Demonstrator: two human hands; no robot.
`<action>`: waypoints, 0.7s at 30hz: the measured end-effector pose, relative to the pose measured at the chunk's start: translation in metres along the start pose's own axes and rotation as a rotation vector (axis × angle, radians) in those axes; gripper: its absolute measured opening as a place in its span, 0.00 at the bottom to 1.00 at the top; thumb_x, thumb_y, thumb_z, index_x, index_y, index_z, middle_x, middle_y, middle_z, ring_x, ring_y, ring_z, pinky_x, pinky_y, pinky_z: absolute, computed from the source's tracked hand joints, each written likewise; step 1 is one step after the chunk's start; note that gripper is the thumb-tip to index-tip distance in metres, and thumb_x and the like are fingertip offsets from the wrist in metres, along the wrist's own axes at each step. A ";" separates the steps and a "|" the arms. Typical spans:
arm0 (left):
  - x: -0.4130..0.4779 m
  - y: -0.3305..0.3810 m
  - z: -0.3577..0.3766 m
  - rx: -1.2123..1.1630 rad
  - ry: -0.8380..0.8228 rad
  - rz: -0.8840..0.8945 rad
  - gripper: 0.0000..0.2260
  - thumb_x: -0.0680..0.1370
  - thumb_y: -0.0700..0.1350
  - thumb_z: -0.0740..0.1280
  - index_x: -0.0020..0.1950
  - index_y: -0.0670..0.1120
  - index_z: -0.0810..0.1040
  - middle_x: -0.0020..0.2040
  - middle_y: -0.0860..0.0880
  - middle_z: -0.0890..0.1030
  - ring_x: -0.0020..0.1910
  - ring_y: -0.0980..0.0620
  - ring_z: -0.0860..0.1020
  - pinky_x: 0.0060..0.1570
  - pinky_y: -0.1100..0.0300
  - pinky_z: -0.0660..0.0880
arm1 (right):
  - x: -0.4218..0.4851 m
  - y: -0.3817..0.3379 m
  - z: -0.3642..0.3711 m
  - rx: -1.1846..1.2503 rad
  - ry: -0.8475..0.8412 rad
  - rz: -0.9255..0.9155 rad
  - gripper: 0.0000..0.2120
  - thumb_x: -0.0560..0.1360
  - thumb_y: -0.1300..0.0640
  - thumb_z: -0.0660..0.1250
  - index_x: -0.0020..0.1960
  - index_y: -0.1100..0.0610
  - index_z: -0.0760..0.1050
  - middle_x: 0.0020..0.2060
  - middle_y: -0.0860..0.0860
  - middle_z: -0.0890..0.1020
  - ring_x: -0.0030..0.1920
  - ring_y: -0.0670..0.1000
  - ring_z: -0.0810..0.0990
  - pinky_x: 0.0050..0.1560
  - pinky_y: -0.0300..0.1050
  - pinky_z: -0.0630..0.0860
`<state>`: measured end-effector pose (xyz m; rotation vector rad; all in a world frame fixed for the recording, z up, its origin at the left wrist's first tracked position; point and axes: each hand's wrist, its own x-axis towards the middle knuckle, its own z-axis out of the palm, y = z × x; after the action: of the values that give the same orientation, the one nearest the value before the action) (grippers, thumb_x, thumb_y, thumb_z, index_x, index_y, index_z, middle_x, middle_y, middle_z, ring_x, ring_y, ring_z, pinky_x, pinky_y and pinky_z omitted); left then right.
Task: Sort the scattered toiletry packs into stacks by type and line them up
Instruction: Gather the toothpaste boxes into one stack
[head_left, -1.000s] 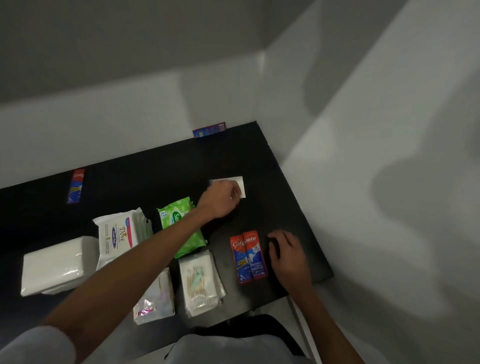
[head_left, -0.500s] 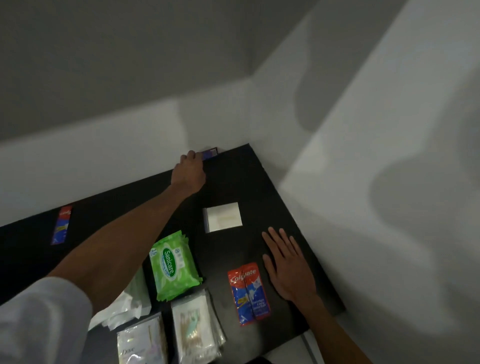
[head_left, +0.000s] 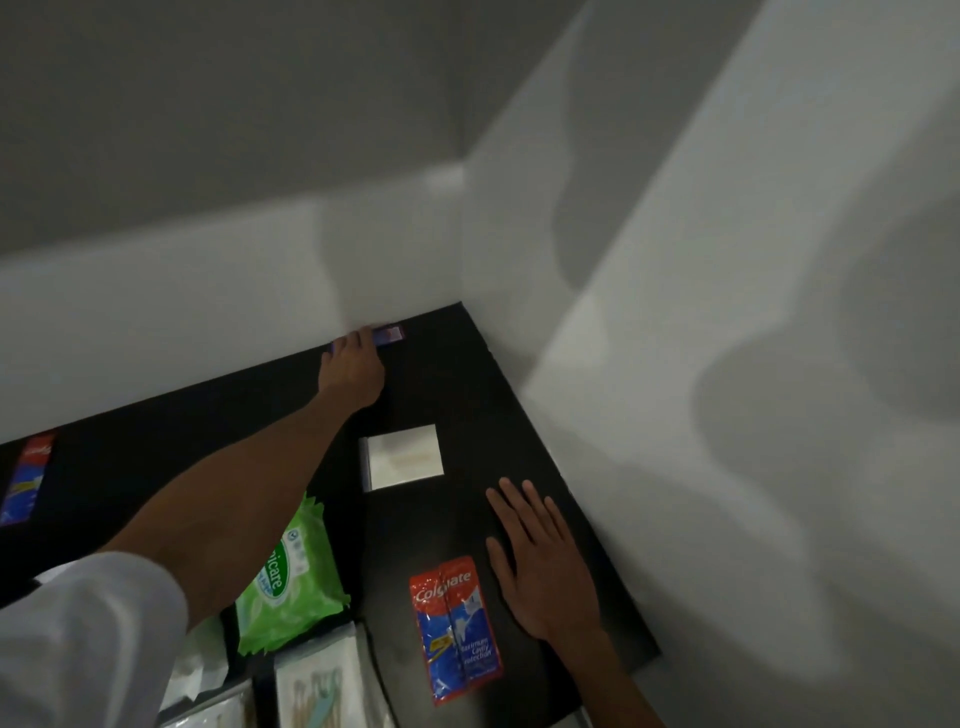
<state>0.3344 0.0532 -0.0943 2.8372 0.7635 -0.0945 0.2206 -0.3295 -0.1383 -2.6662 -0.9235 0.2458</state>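
- Black tabletop (head_left: 457, 374) fills a corner between pale walls (head_left: 208, 270).
- Left hand (head_left: 353, 369) touches sachet (head_left: 390, 333) at far wall; grip unclear.
- Right hand (head_left: 545, 566) lies flat, released.

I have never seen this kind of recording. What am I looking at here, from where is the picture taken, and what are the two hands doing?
There is no machine: a person wears a camera on the head, so the picture looks down at their hands over a black table. The left hand reaches to a small blue pack at the far wall; its fingers touch it, but a grip is not clear. The right hand lies flat, holding nothing, beside red-and-blue Colgate sachets. Also there: a white square pack, a green wipes pack.
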 end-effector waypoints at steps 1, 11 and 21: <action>0.000 0.000 0.001 0.013 -0.005 0.000 0.25 0.84 0.43 0.62 0.80 0.41 0.61 0.74 0.37 0.71 0.72 0.34 0.70 0.70 0.37 0.69 | 0.000 0.000 0.000 0.000 0.002 -0.002 0.28 0.88 0.37 0.45 0.86 0.42 0.48 0.86 0.42 0.48 0.85 0.44 0.39 0.86 0.53 0.49; -0.014 0.005 -0.022 0.431 -0.050 0.323 0.19 0.82 0.43 0.68 0.72 0.40 0.72 0.66 0.39 0.75 0.64 0.40 0.77 0.61 0.47 0.76 | 0.000 -0.001 -0.001 0.014 0.011 -0.012 0.29 0.88 0.38 0.47 0.86 0.41 0.48 0.86 0.41 0.49 0.85 0.43 0.40 0.86 0.52 0.47; -0.063 0.026 -0.061 -0.419 -0.428 0.229 0.13 0.87 0.49 0.61 0.68 0.44 0.76 0.61 0.43 0.80 0.54 0.46 0.83 0.55 0.53 0.79 | -0.002 -0.004 -0.011 0.046 0.032 -0.022 0.29 0.87 0.37 0.51 0.86 0.42 0.52 0.85 0.41 0.52 0.85 0.42 0.43 0.85 0.49 0.46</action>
<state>0.2939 0.0133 -0.0233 2.3630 0.3166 -0.4343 0.2198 -0.3298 -0.1265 -2.6087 -0.9252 0.2160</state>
